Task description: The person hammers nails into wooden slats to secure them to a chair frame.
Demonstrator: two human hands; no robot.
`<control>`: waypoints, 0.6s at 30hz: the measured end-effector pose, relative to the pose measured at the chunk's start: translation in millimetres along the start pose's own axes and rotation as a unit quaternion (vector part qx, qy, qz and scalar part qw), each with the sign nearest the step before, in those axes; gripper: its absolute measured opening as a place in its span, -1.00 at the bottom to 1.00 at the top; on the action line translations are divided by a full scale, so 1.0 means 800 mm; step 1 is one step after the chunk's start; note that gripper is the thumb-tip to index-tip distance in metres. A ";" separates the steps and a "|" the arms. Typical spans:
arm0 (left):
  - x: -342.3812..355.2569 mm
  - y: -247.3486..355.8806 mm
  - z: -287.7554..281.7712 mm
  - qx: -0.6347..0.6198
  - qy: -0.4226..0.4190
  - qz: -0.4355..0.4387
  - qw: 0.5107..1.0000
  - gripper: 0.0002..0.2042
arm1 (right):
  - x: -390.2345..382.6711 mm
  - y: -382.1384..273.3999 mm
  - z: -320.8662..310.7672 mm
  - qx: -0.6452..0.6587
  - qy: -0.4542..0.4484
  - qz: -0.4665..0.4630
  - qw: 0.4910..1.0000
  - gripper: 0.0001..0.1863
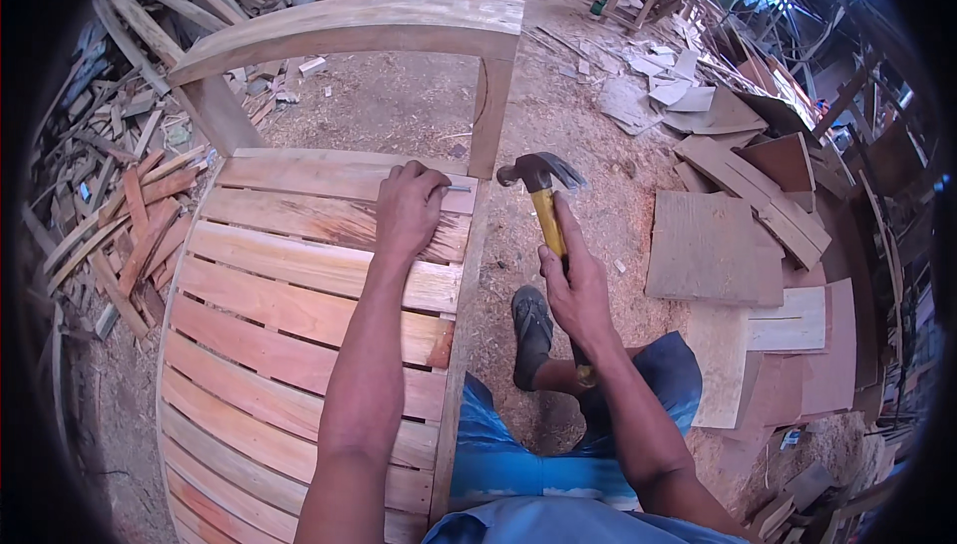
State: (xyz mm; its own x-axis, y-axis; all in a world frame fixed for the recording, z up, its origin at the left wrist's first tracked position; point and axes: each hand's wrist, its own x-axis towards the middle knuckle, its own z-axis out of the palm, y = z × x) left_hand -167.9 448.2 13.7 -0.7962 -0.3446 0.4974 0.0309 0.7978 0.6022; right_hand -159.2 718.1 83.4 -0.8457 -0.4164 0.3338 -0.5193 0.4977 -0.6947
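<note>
Two hands (pixel 580 297), one hammer (pixel 546 207), one near slatted bench (pixel 269 307), one bottle (pixel 601 0), one rod (pixel 460 188), perhaps a nail.

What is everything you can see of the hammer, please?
The hammer is a claw hammer with a dark, brownish, metal-looking head, its blunt face pointing left and its curved claw right, paler at the tips. The handle is yellow with dark parts. The right hand grips it, head uppermost and leaning slightly left, to the right of the slatted seat, not touching it.

Sawdust-strewn floor (pixel 613 205), wood scraps (pixel 148 233)
</note>
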 end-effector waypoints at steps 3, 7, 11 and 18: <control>0.001 -0.008 0.001 0.007 0.011 -0.011 1.000 -0.87 | 0.002 -0.013 -0.009 0.017 -0.012 0.010 1.000 -0.28; 0.004 -0.004 0.002 0.002 0.002 -0.006 1.000 -0.87 | 0.017 -0.034 -0.037 -0.025 0.029 -0.075 0.996 -0.30; 0.001 -0.005 -0.001 -0.009 -0.005 -0.002 1.000 -0.87 | 0.042 -0.100 -0.079 0.099 0.119 -0.187 0.970 -0.33; 0.003 -0.004 0.001 -0.003 0.000 -0.008 1.000 -0.88 | 0.092 -0.168 -0.127 0.184 0.294 -0.347 0.871 -0.11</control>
State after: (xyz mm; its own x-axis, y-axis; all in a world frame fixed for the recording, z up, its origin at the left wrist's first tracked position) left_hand -170.6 445.0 12.2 -0.7971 -0.3567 0.4872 0.0223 0.7890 0.6140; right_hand -164.3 698.4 266.1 -0.3168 -0.0051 0.9485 -0.9476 -0.0414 -0.3167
